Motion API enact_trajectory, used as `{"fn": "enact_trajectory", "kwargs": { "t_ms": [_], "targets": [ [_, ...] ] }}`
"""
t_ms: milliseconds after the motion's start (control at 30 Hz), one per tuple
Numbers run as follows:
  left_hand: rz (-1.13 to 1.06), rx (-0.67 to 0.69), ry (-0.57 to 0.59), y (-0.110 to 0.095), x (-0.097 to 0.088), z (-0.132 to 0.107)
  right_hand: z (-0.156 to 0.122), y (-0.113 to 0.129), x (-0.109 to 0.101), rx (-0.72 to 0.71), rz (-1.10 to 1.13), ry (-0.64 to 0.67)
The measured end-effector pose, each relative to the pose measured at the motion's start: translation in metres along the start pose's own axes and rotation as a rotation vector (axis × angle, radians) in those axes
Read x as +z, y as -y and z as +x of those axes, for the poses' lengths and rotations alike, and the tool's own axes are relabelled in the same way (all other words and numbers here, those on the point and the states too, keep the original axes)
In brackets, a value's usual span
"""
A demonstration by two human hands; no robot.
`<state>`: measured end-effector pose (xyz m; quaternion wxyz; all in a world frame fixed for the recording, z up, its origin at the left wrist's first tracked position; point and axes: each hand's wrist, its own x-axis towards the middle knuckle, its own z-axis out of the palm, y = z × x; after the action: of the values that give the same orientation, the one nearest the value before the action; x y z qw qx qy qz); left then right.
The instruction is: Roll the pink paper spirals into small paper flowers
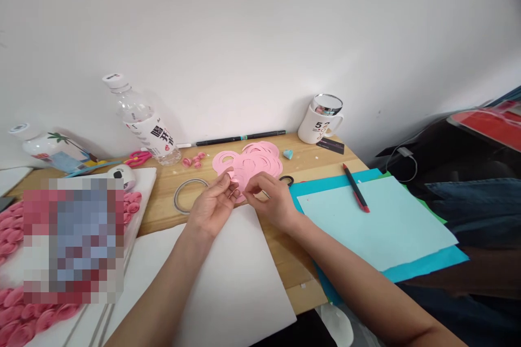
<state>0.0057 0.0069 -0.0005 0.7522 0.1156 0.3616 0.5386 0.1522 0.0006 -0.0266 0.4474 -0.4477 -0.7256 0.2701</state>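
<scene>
In the head view, both bare hands meet over the middle of the wooden table (163, 198). The left hand (211, 207) has a small pink paper piece (232, 175) pinched between thumb and fingers. The right hand (273, 199) is just beside it, thumb and fingertips drawn together; from here I can't tell whether anything is caught in them.

Right behind the hands lies a loose pile of pink paper rings (254, 162), with little pink paper rolls (197, 160) to its left and a blue paper roll (288, 154) to its right. A tape roll (176, 198) lies flat beside the left hand. Nearer, under the forearms, is a white board (240, 282). Off to the right, a black-and-red pen (356, 188) lies on a pale blue sheet (391, 227). Along the far side stand a clear bottle (150, 130) at left and a white mug (314, 124) at right.
</scene>
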Motion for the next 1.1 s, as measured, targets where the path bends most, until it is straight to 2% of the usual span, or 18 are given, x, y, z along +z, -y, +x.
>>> {"fn": "enact_trajectory", "kwargs": {
  "t_ms": [67,167,300,433,833,1100],
  "targets": [
    [0.01,-0.017,0.019,0.004,0.0,0.0,-0.001,-0.004,0.002,-0.083,-0.159,-0.111],
    [0.031,-0.017,0.053,0.01,0.0,0.0,-0.001,-0.006,0.002,-0.207,-0.283,-0.186],
    [0.042,-0.01,0.078,0.014,-0.001,0.0,-0.002,-0.008,0.002,-0.362,-0.374,-0.264],
    [0.046,0.001,0.1,0.016,-0.002,0.001,0.0,-0.01,0.004,-0.456,-0.387,-0.343],
    [0.068,0.021,0.09,0.016,0.003,-0.002,-0.002,-0.01,0.006,-0.427,-0.313,-0.337],
    [0.083,0.056,0.114,0.019,0.0,0.0,-0.002,-0.009,0.005,-0.403,-0.301,-0.345]
  ]
}}
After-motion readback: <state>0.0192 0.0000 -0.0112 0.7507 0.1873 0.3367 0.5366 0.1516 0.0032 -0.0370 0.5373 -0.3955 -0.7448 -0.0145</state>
